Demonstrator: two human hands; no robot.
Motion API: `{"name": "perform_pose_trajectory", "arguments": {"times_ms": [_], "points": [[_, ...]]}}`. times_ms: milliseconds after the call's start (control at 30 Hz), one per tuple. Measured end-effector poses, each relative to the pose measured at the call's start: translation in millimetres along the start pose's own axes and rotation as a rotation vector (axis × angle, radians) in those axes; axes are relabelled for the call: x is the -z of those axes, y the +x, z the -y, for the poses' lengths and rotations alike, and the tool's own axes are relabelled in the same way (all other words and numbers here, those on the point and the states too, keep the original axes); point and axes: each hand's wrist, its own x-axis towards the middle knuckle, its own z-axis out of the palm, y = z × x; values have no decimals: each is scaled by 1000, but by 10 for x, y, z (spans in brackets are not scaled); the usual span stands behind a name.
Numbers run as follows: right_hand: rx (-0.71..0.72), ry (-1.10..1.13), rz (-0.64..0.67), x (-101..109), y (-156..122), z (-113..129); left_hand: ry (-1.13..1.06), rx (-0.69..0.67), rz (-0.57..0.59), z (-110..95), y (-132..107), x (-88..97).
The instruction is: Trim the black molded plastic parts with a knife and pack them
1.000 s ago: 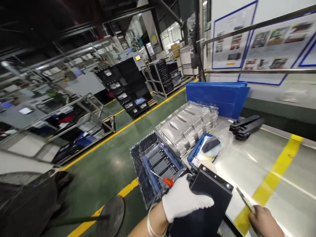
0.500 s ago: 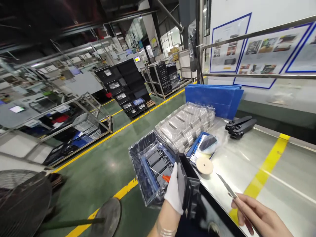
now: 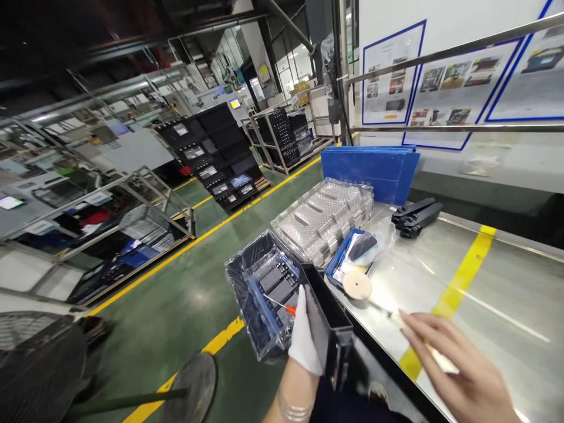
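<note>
My left hand, in a white glove, is closed on a long black plastic housing with an open hollow, tilted at the table's near edge. Beside the glove shows a screwdriver with an orange handle, its shaft over the lined bin; whether the hand touches it I cannot tell. Bare and blurred by motion, my right hand grips a knife over the metal table. The blade points left toward a round beige disc. Black parts lie in the plastic-lined bin.
Clear plastic trays are stacked behind the bin, with blue panels beyond. A blue tray of small items sits by the disc. More black parts lie farther along the metal table. A round stand base stands on the floor.
The knife in my right hand has swung up and left, nearer the disc and the housing. My left hand still holds the housing; the whole view has shifted slightly.
</note>
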Motion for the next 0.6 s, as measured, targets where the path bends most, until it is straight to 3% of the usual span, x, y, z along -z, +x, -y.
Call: {"name": "perform_pose_trajectory", "arguments": {"times_ms": [67,167,267,400,600], "points": [[-49,-14,-2,76,-58,-45,-69,-60,-86,-42,-15,11],[13,35,160,136,-83,31,-158,-122,-206,-92,-26,-6],[50,109,338,129,-5,218,-220,-79,-218,-134,-42,-59],[-29,237,574,122,105,361,-202,-67,-237,-178,-84,-107],[-64,243,599,140,-7,290,-193,-62,-218,-215,-114,-103]]}}
